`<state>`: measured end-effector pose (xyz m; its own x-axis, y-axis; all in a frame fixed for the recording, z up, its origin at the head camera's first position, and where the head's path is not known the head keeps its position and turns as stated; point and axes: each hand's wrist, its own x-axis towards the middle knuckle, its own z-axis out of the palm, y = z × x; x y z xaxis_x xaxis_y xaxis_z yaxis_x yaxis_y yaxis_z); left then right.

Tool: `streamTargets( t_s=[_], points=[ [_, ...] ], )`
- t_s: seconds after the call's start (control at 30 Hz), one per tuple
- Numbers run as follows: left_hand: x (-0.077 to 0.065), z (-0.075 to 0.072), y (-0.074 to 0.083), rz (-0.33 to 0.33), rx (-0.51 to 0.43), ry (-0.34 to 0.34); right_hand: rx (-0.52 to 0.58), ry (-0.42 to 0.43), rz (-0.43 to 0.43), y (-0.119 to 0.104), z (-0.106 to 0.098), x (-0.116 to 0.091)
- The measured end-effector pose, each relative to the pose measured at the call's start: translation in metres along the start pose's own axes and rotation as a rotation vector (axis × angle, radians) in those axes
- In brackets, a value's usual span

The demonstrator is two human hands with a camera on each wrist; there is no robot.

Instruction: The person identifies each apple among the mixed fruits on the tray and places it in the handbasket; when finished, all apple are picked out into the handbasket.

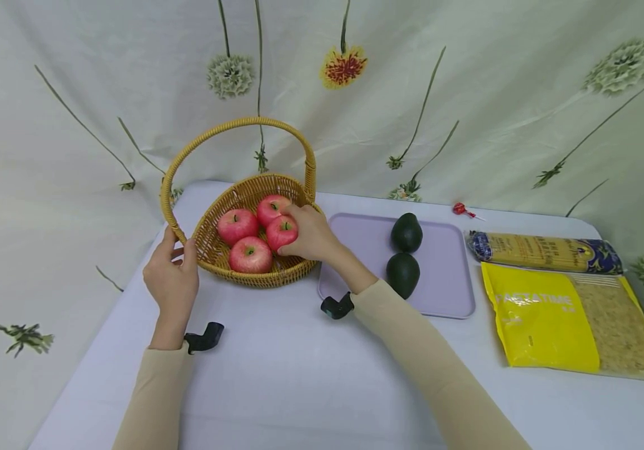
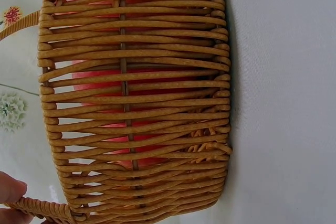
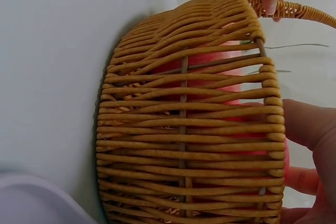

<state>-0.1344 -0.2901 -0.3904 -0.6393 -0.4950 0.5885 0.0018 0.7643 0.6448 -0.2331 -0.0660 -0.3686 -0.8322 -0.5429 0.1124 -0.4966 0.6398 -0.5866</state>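
A wicker basket [image 1: 268, 280] with a tall arched handle [image 1: 237, 125] holds several red apples [image 1: 250, 255]. My left hand [image 1: 172, 275] pinches the lower left end of the handle between thumb and fingers; its fingertips [image 2: 11, 188] show at the corner of the left wrist view. Inside the basket, at its right side, my right hand [image 1: 312, 234] grips one apple [image 1: 282, 232], thumb in front and fingers behind. In the right wrist view the weave hides most of that apple, and the right hand [image 3: 315, 156] reaches over the rim.
Right of the basket lies a lilac tray [image 1: 445, 269] with two dark green avocados [image 1: 406, 233] [image 1: 403, 275]. Farther right are a red lollipop [image 1: 460, 209], a long noodle packet [image 1: 546, 252] and a yellow pasta bag [image 1: 552, 319]. A flowered cloth [image 1: 468, 94] hangs behind the table.
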Motion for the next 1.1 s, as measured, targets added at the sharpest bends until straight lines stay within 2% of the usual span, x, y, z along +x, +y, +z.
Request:
streamTargets(
  t_s=[0.47, 0.73, 1.1],
  points=[
    [0.0, 0.0, 0.001, 0.002, 0.013, -0.004, -0.055, -0.055, 0.054, -0.002, 0.007, 0.005],
    [-0.001, 0.0, 0.003, -0.006, -0.005, -0.006, -0.04, -0.096, 0.1, 0.0, 0.01, 0.012],
    [0.0, 0.0, 0.001, -0.002, 0.013, -0.013, -0.05, -0.138, 0.09, 0.001, 0.013, 0.015]
  ],
)
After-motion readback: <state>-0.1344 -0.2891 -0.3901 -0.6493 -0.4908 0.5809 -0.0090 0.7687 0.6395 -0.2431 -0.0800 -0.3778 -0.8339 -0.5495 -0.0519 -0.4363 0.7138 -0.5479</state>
